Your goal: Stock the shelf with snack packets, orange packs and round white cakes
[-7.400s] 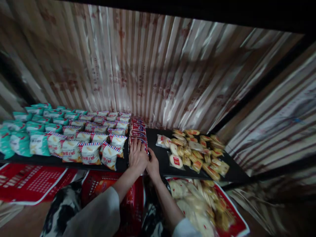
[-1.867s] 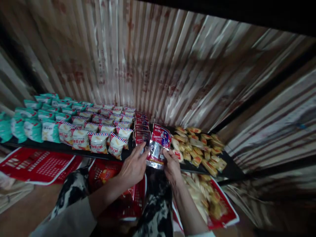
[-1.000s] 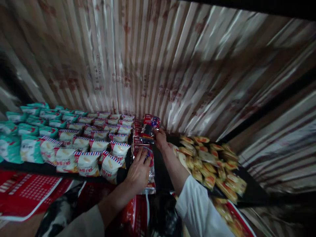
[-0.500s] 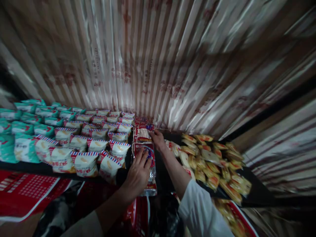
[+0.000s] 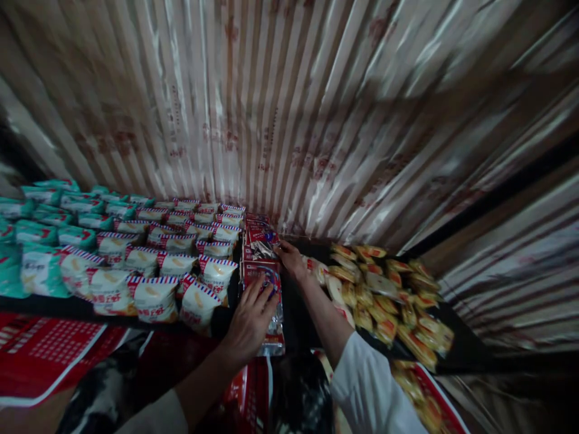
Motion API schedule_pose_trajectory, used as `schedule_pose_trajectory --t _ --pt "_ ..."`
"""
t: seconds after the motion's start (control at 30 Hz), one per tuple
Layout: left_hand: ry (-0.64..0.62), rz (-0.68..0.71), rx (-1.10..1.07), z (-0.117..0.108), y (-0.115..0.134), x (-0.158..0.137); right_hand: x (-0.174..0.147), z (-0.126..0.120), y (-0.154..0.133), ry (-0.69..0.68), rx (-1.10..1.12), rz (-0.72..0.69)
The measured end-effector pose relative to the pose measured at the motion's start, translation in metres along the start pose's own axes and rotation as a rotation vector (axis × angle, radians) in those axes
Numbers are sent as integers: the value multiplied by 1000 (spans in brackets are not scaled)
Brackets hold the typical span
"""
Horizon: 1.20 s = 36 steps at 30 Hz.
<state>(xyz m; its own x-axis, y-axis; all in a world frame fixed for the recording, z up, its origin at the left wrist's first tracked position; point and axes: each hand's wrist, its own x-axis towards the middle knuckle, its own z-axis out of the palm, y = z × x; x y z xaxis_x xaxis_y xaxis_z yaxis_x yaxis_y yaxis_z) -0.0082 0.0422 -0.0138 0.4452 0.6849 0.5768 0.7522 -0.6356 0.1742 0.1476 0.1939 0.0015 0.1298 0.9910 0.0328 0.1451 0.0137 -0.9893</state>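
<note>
Dark red flat snack packets lie in overlapping rows from the wall side toward me. My left hand rests over the nearest packet, its fingers stretched out and slightly spread. Its silvery lower end shows beyond my fingers. At the right edge of the packets farther back is my right hand, fingers bent and closed at a packet's side. The exact grip of the thumb is hard to see. Just left of the red packets stand white puffed snack bags with blue-and-red striped tops.
Teal bags fill the left end of the black shelf. Yellow-wrapped snacks are heaped at the right. Pleated plastic sheeting hangs behind. Below, a red-edged box holds more yellow packs.
My left hand has slipped slightly down the front packet, uncovering more of its top. The packet by my right hand has shifted a little, and its glare has changed.
</note>
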Motion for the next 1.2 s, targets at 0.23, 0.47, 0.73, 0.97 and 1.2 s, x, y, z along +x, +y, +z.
schedule_pose_trajectory --t 0.23,0.47,0.73,0.97,1.2 --pt "34 12 25 1 -2 -1 -16 -1 1 49 -86 -70" --pt "11 -8 -19 0 -3 0 -42 3 3 -22 6 39" --pt "18 -38 -37 2 -3 2 -45 -2 7 -27 83 17" --pt "42 -20 -61 8 -8 1 -47 -3 8 -95 -136 42" --pt "27 -50 -86 9 -9 2 -49 -8 1 -32 -443 14"
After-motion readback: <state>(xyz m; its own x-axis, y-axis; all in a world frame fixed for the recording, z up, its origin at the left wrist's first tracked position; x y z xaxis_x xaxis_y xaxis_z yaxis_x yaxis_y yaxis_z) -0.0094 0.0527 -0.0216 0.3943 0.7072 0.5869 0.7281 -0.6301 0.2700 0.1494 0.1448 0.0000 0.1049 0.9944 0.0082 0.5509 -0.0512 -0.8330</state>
